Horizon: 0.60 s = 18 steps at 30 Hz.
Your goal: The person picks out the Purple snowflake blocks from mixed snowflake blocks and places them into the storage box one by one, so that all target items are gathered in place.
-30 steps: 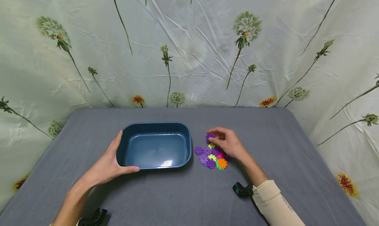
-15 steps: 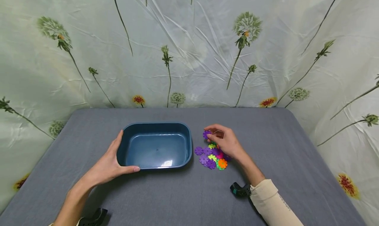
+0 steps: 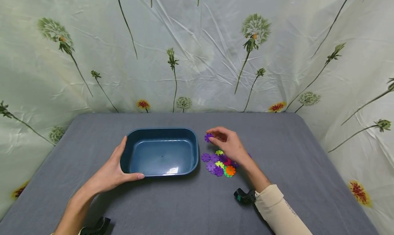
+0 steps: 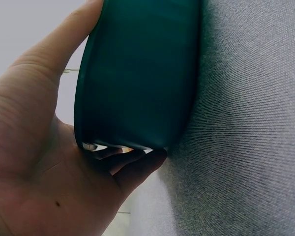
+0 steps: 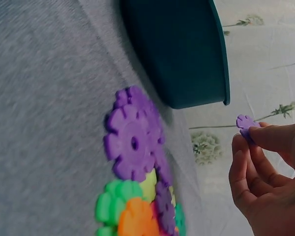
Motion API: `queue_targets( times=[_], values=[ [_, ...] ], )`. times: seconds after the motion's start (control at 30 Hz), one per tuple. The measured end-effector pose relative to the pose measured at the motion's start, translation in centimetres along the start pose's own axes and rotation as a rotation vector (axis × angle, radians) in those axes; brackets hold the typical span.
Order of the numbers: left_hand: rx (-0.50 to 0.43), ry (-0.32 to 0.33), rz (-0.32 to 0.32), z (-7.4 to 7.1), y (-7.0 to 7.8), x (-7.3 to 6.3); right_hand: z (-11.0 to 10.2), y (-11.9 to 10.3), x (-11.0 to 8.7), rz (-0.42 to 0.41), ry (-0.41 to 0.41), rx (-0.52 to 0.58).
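My left hand (image 3: pixel 107 176) grips the left end of a blue plastic bin (image 3: pixel 163 157), thumb along the front rim and fingers round the side wall. In the left wrist view the fingers curl beneath the bin's (image 4: pixel 137 73) rim. My right hand (image 3: pixel 231 146) pinches a purple notched plastic disc (image 3: pixel 208 137) between thumb and fingertips, above the table and just right of the bin. The right wrist view shows this disc (image 5: pixel 245 123) held by its edge. Below the right hand lies a pile of notched discs (image 3: pixel 218 171) in purple, yellow, green, orange and pink.
A grey cloth (image 3: pixel 184 207) covers the table. Behind it hangs a pale curtain (image 3: pixel 209 57) printed with flowers. Black wrist devices (image 3: pixel 245 196) sit on both forearms. One purple disc (image 3: pixel 249 155) lies partly hidden behind the right forearm.
The right hand has lifted the purple disc from above the pile and carried it left towards the bin. The left hand and the bin have stayed in place.
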State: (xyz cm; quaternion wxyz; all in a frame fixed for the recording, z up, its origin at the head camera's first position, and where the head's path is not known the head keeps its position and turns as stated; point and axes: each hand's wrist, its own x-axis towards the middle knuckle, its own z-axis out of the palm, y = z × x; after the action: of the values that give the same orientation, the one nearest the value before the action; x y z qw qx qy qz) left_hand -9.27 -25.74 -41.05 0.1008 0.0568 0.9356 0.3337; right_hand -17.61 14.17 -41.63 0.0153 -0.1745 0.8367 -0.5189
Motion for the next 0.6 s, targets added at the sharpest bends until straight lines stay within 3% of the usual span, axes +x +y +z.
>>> queue_targets(
  times=[0.6],
  values=[
    [-0.036,0.003,0.003,0.1,-0.1,-0.1,1.1,-1.1,0.9,-0.061,0.009,0.148]
  ],
)
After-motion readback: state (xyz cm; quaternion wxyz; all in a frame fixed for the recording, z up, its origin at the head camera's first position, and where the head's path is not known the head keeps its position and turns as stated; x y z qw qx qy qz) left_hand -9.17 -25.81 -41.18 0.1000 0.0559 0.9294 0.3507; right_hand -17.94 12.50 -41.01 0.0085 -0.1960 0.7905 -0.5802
